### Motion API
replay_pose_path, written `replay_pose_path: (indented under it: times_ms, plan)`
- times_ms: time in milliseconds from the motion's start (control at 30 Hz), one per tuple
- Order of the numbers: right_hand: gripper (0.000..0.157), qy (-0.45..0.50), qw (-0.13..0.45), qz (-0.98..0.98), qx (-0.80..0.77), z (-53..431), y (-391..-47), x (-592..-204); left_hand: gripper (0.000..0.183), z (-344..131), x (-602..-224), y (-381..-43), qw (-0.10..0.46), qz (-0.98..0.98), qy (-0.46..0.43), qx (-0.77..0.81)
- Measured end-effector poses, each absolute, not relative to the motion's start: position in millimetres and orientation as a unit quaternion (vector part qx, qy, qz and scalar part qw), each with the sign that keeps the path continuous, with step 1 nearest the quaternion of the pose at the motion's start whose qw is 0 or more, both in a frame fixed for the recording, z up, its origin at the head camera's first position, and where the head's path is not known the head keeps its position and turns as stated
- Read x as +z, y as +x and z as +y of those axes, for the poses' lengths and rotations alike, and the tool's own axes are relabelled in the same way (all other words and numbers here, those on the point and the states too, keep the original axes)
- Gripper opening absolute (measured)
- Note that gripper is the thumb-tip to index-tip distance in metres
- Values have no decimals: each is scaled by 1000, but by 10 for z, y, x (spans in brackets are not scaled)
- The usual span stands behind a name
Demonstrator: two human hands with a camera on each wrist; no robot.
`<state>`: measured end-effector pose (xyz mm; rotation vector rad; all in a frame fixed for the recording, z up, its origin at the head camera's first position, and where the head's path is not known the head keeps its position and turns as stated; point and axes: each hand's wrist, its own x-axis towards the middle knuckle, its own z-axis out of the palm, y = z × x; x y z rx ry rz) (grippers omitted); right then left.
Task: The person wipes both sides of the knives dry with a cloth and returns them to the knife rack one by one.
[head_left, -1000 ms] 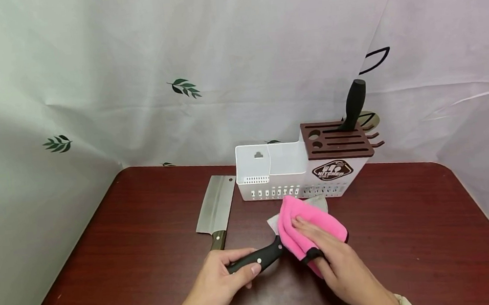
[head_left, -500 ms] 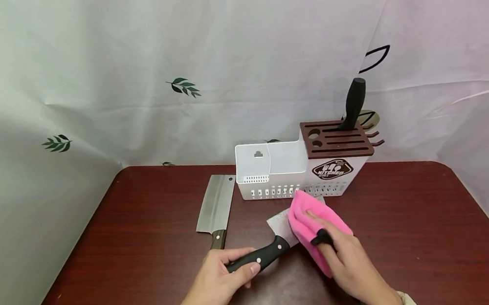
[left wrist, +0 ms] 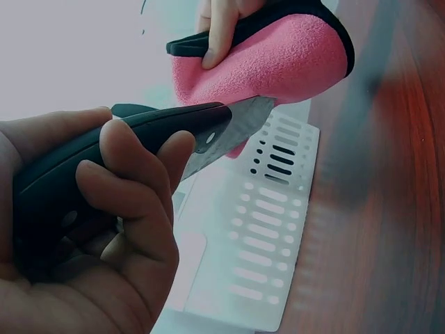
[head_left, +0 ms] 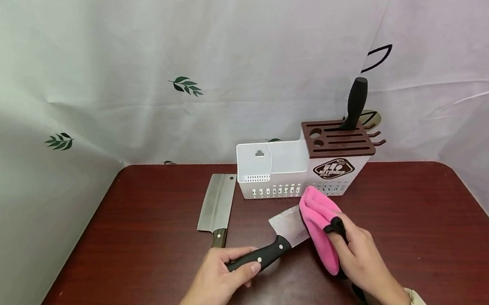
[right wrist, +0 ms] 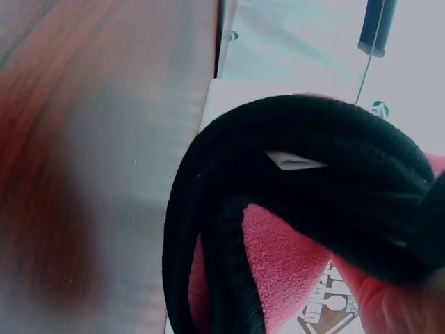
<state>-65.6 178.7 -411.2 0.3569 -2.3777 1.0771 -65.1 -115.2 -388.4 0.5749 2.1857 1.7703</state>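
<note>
My left hand (head_left: 215,284) grips the black riveted handle (head_left: 263,255) of a cleaver, its blade (head_left: 290,225) pointing up and right. In the left wrist view, curled fingers (left wrist: 132,202) wrap that handle. A pink cloth (head_left: 317,224) with black edging is folded over the far part of the blade, hiding the tip. My right hand (head_left: 362,254) pinches the cloth, thumb and fingers on either side of it. Seen from the right wrist, the cloth's black trim (right wrist: 306,125) covers most of the view. Left of the hands lies a second cleaver (head_left: 217,204) with a brown handle.
A white knife holder (head_left: 274,184) with a brown slotted top (head_left: 336,139) stands at the back, just beyond the blade. One black-handled knife (head_left: 356,102) stands in a slot. Hooks stick out on its right side. A pale curtain (head_left: 234,50) hangs behind the dark red table (head_left: 149,260).
My right hand and the pink cloth have slid rightward along the blade toward its tip, uncovering more metal near the handle. The left hand stays in place on the handle.
</note>
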Motion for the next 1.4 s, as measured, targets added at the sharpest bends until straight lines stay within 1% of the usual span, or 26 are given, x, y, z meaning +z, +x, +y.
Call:
replay_pose_path:
  times_ms: [233, 333, 433, 567, 767, 900, 1167, 1400]
  plan:
    - [22, 110, 252, -875, 399, 1770, -656, -4124, 20, -1152, -3882, -650, 137, 754, 197, 612]
    - [24, 113, 248, -878, 395, 1761, -649, -4131, 19, -1151, -3882, -650, 133, 753, 200, 612]
    - [37, 136, 242, -881, 383, 1763, -652, -4144, 19, -1150, -3877, -648, 131, 754, 199, 612]
    - [58, 181, 232, -883, 366, 1772, -657, -4156, 19, -1146, -3865, -645, 136, 756, 191, 611]
    - [67, 220, 222, -883, 351, 1769, -652, -4165, 20, -1143, -3862, -640, 138, 759, 185, 609]
    - [68, 236, 219, -878, 355, 1768, -655, -4162, 20, -1145, -3863, -636, 137, 760, 184, 609]
    - [61, 232, 157, -884, 373, 1780, -638, -4176, 19, -1148, -3873, -634, 136, 755, 188, 614]
    - [65, 270, 161, -870, 381, 1767, -636, -4186, 20, -1142, -3890, -642, 135, 751, 191, 617]
